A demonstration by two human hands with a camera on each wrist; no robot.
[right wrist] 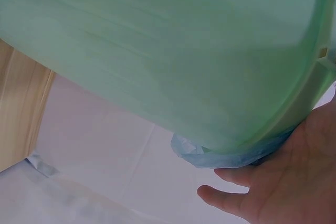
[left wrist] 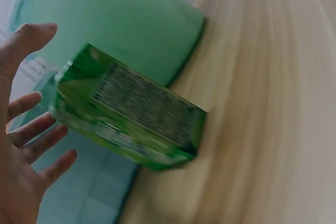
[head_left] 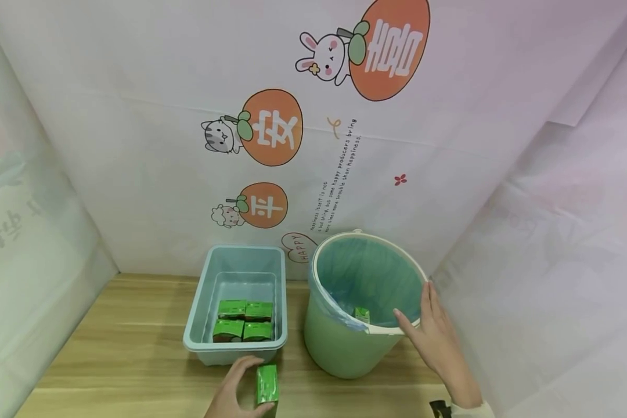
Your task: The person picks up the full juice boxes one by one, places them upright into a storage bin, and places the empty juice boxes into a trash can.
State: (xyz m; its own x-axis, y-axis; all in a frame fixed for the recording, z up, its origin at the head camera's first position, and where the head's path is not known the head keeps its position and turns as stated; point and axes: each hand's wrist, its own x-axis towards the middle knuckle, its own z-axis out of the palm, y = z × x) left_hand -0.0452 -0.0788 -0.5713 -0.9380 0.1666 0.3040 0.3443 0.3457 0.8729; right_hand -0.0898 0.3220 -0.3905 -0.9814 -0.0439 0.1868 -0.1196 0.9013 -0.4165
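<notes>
A small green drink carton point(head_left: 267, 384) stands between the thumb and fingers of my left hand point(head_left: 233, 390), in front of the blue tub. In the left wrist view the fingers are spread beside one end of the carton point(left wrist: 128, 111), and the thumb is apart from it. My right hand point(head_left: 439, 342) rests at the right rim of the light green bucket point(head_left: 339, 345), its fingers extended along the outside. The right wrist view shows this hand point(right wrist: 294, 182) against the blue bag liner point(right wrist: 210, 158) folded over the rim. Another green carton point(head_left: 362, 314) lies inside the bucket.
The blue plastic tub point(head_left: 193, 325) holds several green cartons point(head_left: 229, 331) in its near half. Tub and bucket stand side by side on the wood-grain table point(head_left: 120, 348), close to a printed white backdrop point(head_left: 151, 191). White sheets enclose both sides.
</notes>
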